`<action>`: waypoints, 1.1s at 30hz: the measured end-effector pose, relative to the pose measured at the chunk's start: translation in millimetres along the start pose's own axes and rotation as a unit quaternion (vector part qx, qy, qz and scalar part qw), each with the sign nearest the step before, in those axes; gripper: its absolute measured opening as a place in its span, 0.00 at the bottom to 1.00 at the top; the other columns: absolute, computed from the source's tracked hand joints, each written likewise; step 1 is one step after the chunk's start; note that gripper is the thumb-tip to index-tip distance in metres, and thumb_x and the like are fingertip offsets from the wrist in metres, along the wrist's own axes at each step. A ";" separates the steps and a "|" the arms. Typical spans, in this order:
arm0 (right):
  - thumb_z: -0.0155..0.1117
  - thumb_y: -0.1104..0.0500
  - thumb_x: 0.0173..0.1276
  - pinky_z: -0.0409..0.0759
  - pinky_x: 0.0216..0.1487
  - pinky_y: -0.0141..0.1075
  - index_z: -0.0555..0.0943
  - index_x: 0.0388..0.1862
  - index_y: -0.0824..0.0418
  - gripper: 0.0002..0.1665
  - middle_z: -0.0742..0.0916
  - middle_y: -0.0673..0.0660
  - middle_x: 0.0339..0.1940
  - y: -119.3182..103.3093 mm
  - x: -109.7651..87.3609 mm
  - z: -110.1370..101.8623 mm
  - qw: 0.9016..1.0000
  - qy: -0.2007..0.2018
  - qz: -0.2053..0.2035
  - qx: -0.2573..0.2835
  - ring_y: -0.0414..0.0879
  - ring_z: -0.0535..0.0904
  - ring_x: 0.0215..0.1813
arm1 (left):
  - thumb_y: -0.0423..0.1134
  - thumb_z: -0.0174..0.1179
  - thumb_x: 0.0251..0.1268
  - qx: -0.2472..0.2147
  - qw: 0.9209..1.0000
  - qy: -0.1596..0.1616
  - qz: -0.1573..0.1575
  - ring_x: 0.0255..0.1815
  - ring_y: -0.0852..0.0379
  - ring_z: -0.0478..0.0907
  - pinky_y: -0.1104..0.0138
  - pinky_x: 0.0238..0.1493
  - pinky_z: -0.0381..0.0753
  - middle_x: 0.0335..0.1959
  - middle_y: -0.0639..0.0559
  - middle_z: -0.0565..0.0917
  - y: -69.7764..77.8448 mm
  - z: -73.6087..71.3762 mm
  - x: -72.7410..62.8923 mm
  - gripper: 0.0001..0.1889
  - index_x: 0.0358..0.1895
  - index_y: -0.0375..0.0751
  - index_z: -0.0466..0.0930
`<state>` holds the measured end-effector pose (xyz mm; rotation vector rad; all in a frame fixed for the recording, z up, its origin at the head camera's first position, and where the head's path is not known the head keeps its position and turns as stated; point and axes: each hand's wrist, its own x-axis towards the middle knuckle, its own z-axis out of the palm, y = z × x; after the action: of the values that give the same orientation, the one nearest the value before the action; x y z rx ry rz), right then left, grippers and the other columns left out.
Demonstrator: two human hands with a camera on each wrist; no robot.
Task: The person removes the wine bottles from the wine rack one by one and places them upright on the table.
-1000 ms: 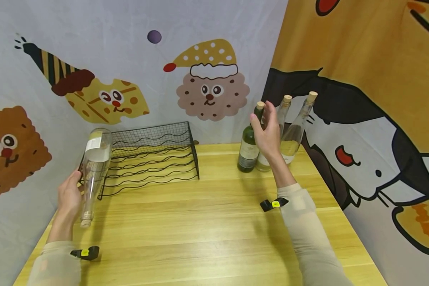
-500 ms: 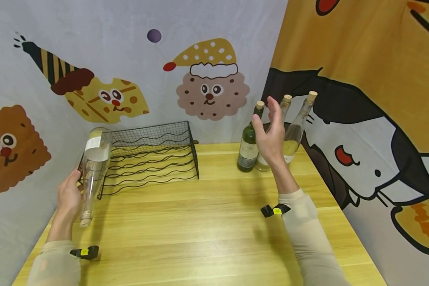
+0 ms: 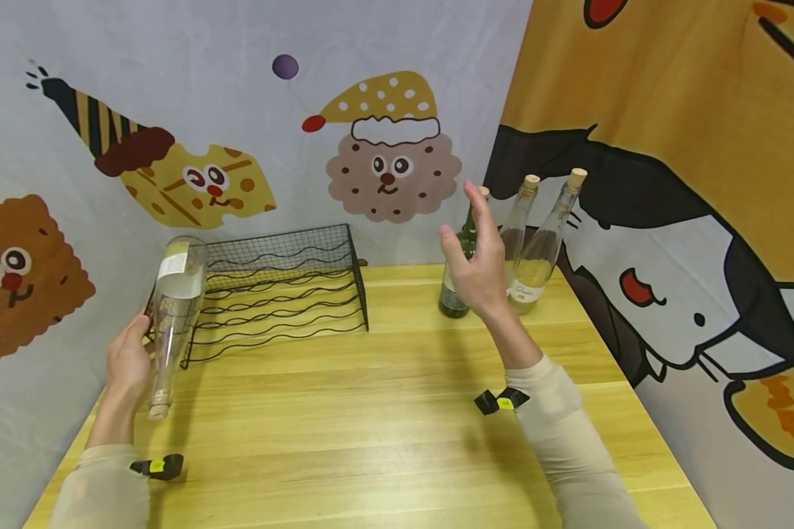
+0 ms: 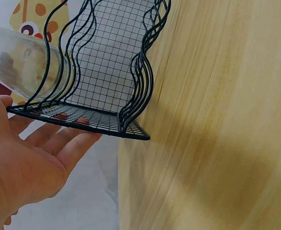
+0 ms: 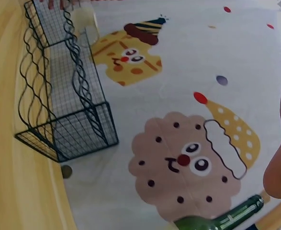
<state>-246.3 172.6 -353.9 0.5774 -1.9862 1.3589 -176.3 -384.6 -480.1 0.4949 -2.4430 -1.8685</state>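
Observation:
At the left end of a black wire wine rack (image 3: 278, 294), my left hand (image 3: 127, 358) grips the end panel. In the left wrist view, fingers (image 4: 78, 143) lie along the outside of its mesh, with the thumb near the rim. A clear corked bottle (image 3: 175, 308) lies on top of the rack at that end, neck pointing forward. My right hand (image 3: 481, 268) is raised with its fingers spread apart, in front of an upright green corked bottle (image 3: 454, 297) and partly hiding it. Whether it touches that bottle is hard to tell.
Two clear corked bottles (image 3: 539, 268) stand upright behind and right of the green one. A wooden table (image 3: 344, 426) carries everything. Cartoon-printed cloth (image 3: 238, 88) hangs behind and along the right side.
My right hand first drew slightly right from the green bottle, then moved left in front of it, fingers spread. The left hand, rack and lying bottle have stayed put.

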 end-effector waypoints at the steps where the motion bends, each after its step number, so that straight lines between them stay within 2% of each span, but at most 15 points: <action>1: 0.61 0.54 0.86 0.59 0.98 0.47 0.63 0.93 0.58 0.41 0.69 0.58 0.94 -0.6 -0.8 2.6 1.000 -0.007 -0.001 0.003 0.49 0.61 0.95 | 0.65 0.29 0.95 -0.006 1.000 0.000 -0.001 0.93 0.20 0.45 0.86 0.55 0.80 0.98 0.56 0.37 0.1 0.0 0.4 0.36 0.95 0.59 0.41; 6: 0.60 0.51 0.86 0.60 0.97 0.47 0.62 0.93 0.58 0.42 0.68 0.54 0.94 -3.0 -6.1 15.4 0.999 -0.038 0.010 0.007 0.49 0.62 0.94 | 0.64 0.30 0.95 -0.020 1.000 -0.001 0.001 0.92 0.19 0.43 0.86 0.49 0.80 0.98 0.56 0.37 1.8 0.3 2.0 0.36 0.95 0.59 0.42; 11: 0.60 0.50 0.87 0.58 0.98 0.47 0.62 0.94 0.55 0.42 0.68 0.51 0.94 -3.4 -11.0 28.8 0.997 -0.073 0.031 0.018 0.48 0.61 0.95 | 0.65 0.30 0.95 -0.022 1.000 -0.005 -0.001 0.93 0.20 0.42 0.85 0.59 0.80 0.98 0.58 0.36 1.4 -0.4 1.6 0.36 0.95 0.60 0.41; 13: 0.60 0.50 0.88 0.57 0.98 0.47 0.62 0.94 0.54 0.41 0.67 0.51 0.95 -2.2 -12.7 34.3 0.995 -0.089 0.041 0.023 0.48 0.60 0.95 | 0.65 0.31 0.95 -0.034 0.999 -0.008 0.000 0.93 0.21 0.41 0.85 0.60 0.80 0.98 0.59 0.36 0.8 -0.4 1.1 0.36 0.95 0.60 0.41; 17: 0.59 0.49 0.89 0.57 0.98 0.49 0.61 0.94 0.54 0.41 0.67 0.53 0.95 1.6 -16.7 44.6 0.991 -0.117 0.057 0.027 0.49 0.61 0.95 | 0.64 0.31 0.96 -0.042 0.999 -0.006 0.006 0.93 0.20 0.41 0.86 0.50 0.79 0.98 0.59 0.38 -0.8 0.4 0.2 0.35 0.95 0.60 0.43; 19: 0.58 0.48 0.89 0.57 0.98 0.50 0.61 0.94 0.55 0.41 0.67 0.54 0.95 3.5 -18.6 49.2 0.989 -0.130 0.066 0.029 0.50 0.61 0.95 | 0.64 0.32 0.96 -0.044 0.999 -0.004 0.008 0.93 0.19 0.42 0.86 0.48 0.79 0.98 0.59 0.39 -1.5 0.6 0.2 0.35 0.95 0.61 0.44; 20: 0.58 0.48 0.89 0.57 0.98 0.51 0.60 0.94 0.54 0.41 0.67 0.54 0.95 4.3 -19.4 51.3 0.988 -0.136 0.070 0.031 0.51 0.60 0.95 | 0.64 0.32 0.96 -0.041 0.999 -0.002 0.007 0.93 0.20 0.42 0.86 0.50 0.79 0.98 0.59 0.39 -1.7 0.6 0.2 0.35 0.95 0.61 0.45; 21: 0.58 0.47 0.90 0.57 0.98 0.52 0.60 0.94 0.54 0.41 0.67 0.55 0.95 4.9 -20.3 53.3 0.986 -0.143 0.076 0.031 0.51 0.60 0.95 | 0.64 0.32 0.96 -0.037 0.999 -0.002 0.007 0.93 0.20 0.42 0.85 0.58 0.79 0.98 0.59 0.39 -1.8 0.5 0.1 0.35 0.95 0.61 0.44; 24: 0.57 0.44 0.90 0.58 0.98 0.55 0.59 0.95 0.51 0.42 0.66 0.55 0.95 7.0 -22.5 58.9 0.981 -0.166 0.094 0.028 0.52 0.60 0.95 | 0.64 0.32 0.95 -0.038 0.999 -0.005 0.004 0.93 0.20 0.41 0.84 0.66 0.78 0.98 0.60 0.38 -1.9 0.0 0.2 0.35 0.95 0.62 0.43; 27: 0.55 0.41 0.90 0.59 0.97 0.59 0.58 0.95 0.47 0.42 0.66 0.54 0.95 9.4 -24.8 64.1 0.975 -0.187 0.116 0.022 0.54 0.60 0.95 | 0.64 0.31 0.96 -0.037 0.999 -0.006 0.005 0.93 0.20 0.41 0.84 0.62 0.79 0.98 0.59 0.37 -1.6 -0.2 0.3 0.35 0.95 0.61 0.42; 28: 0.55 0.40 0.90 0.60 0.97 0.59 0.58 0.95 0.46 0.42 0.66 0.54 0.95 10.2 -25.5 65.9 0.973 -0.193 0.123 0.020 0.55 0.60 0.95 | 0.64 0.31 0.96 -0.037 0.999 -0.006 0.005 0.93 0.20 0.41 0.86 0.54 0.79 0.98 0.59 0.37 -1.6 -0.3 0.5 0.35 0.95 0.62 0.43; 30: 0.54 0.39 0.90 0.61 0.96 0.60 0.58 0.95 0.46 0.42 0.66 0.54 0.95 12.9 -26.7 69.7 0.970 -0.201 0.134 0.019 0.56 0.61 0.95 | 0.63 0.32 0.96 -0.045 0.999 -0.005 0.006 0.93 0.20 0.41 0.86 0.47 0.78 0.98 0.58 0.38 -1.6 0.1 0.7 0.35 0.95 0.61 0.43; 33: 0.54 0.39 0.91 0.62 0.96 0.59 0.58 0.95 0.47 0.42 0.66 0.55 0.95 16.9 -28.0 75.6 0.967 -0.209 0.146 0.023 0.58 0.62 0.94 | 0.63 0.31 0.96 -0.038 0.999 0.000 0.008 0.92 0.18 0.43 0.87 0.44 0.77 0.98 0.58 0.39 -1.6 0.8 0.4 0.34 0.95 0.61 0.44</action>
<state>-258.6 108.2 -403.7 0.6542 -2.4617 1.5592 -176.5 -384.3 -482.0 0.4707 -2.3590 -1.9459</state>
